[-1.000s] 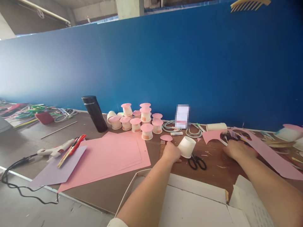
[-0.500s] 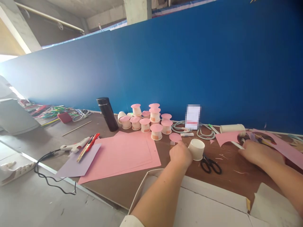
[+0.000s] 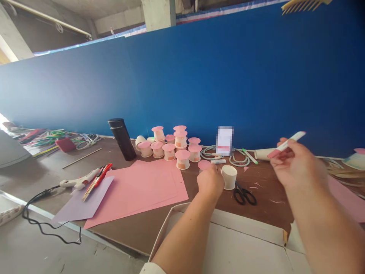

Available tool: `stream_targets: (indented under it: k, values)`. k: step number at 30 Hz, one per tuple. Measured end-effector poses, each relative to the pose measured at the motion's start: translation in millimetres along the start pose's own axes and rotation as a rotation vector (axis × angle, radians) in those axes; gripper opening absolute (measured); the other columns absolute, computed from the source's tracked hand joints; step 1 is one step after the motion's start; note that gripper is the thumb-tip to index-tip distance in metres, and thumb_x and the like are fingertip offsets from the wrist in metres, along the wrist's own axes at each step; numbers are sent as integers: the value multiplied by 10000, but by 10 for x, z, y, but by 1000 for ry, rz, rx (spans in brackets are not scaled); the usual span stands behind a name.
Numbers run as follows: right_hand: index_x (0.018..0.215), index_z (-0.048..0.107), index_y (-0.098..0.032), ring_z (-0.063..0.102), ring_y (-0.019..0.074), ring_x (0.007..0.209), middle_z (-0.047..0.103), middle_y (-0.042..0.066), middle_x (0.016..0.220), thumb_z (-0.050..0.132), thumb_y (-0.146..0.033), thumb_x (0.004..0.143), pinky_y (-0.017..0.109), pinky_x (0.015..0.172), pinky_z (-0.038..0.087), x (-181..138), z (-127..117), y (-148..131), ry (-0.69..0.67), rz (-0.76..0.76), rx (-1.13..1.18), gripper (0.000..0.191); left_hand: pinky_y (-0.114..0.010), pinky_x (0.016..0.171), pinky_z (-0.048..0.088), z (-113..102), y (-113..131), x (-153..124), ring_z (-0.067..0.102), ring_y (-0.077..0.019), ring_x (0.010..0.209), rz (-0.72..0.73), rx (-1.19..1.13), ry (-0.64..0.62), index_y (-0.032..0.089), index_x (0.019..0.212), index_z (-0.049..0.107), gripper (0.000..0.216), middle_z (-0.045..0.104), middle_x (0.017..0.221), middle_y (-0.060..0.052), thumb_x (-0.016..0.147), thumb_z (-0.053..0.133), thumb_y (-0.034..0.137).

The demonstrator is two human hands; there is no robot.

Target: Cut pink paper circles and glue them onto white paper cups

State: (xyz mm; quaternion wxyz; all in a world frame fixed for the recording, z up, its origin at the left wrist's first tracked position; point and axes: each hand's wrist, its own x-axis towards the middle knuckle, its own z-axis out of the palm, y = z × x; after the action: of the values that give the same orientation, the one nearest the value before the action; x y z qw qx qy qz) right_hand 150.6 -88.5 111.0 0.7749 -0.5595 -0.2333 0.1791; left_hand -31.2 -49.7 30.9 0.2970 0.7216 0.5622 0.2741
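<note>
My right hand (image 3: 299, 163) is raised above the table at the right, its fingers closed on a white marker (image 3: 290, 142) with a pink end. My left hand (image 3: 211, 180) rests low over the table with curled fingers; what they hold, if anything, is hidden. Just beyond it lies a pink paper disc (image 3: 204, 164). Right beside that hand is an upside-down white paper cup (image 3: 229, 177). Black-handled scissors (image 3: 244, 196) lie partly behind the cup. Further left, several cups with pink disc tops (image 3: 183, 160) stand grouped, some stacked.
Pink paper sheets (image 3: 142, 188), a lilac sheet (image 3: 85, 205), a glue gun (image 3: 80, 179) and a red utility knife (image 3: 98, 180) lie at the left. A black flask (image 3: 122, 140) stands behind. A white box (image 3: 242, 239) sits in front. A blue partition (image 3: 199, 76) closes the back.
My right hand has lifted from the right side of the table, bringing up the marker. Pink paper there has shifted. My left hand stays by the cup while the view turns slightly right.
</note>
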Motion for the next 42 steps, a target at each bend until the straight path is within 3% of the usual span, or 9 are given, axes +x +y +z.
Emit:
stream_targets:
  k: [2,4,9,16,24,28,32,38,42]
  values:
    - [781,642,-168,456,59,491,596,30,754,596,-205,786,190,372,275,-154,29,82,27,210,304,59,-423,872,435,1,-8,2,646,-325,911,17,-28,34,188,956,618,263,652,862,-155,936,442,382]
    - [806,656,-172,439,41,469,623,11,755,656,-212,749,160,354,256,-318,49,230,30,260,382,69,-391,838,436,5,-22,16,639,-298,857,16,-78,74,198,869,620,273,641,802,-127,927,464,414]
    - [917,705,-159,522,79,513,713,50,768,796,-427,682,173,392,337,-643,75,592,-191,165,235,367,-297,718,420,43,-70,72,587,-206,738,56,-274,127,215,773,590,317,632,729,-54,937,444,443]
    - [1044,730,-212,648,153,713,753,58,921,730,-556,753,219,519,481,-684,3,762,-331,102,18,451,-246,661,396,42,-8,10,554,-139,676,128,-515,92,199,798,620,286,636,706,-8,932,479,408]
    - [897,709,-180,642,144,723,742,70,959,751,-528,739,212,517,484,-630,-16,726,-230,109,105,385,-241,704,414,2,92,-125,588,-161,773,348,-413,-61,209,916,690,268,674,823,-32,925,532,425]
    - [901,729,-190,609,146,678,715,39,828,736,-565,738,227,521,472,-669,-16,727,-316,117,17,409,-242,726,420,-11,129,-156,591,-160,795,366,-385,-50,203,886,681,260,678,855,-41,944,505,385]
    - [910,749,-195,481,107,521,621,-11,642,725,-604,729,226,455,382,-695,-19,746,-301,85,-128,448,-245,671,397,-48,164,-182,553,-150,731,379,-397,-109,192,825,648,307,656,808,-31,947,491,425]
    - [811,746,-161,355,53,473,439,-53,548,791,-553,688,180,401,262,-670,5,771,-359,158,81,413,-259,657,366,-23,143,-179,523,-160,709,433,-259,-127,204,733,545,327,613,766,-33,968,441,408]
    - [779,750,-138,335,31,459,419,-59,543,834,-507,653,160,388,230,-674,35,762,-317,185,145,399,-272,691,387,11,129,-163,548,-182,725,425,-162,-89,213,736,526,323,605,758,-50,975,424,405]
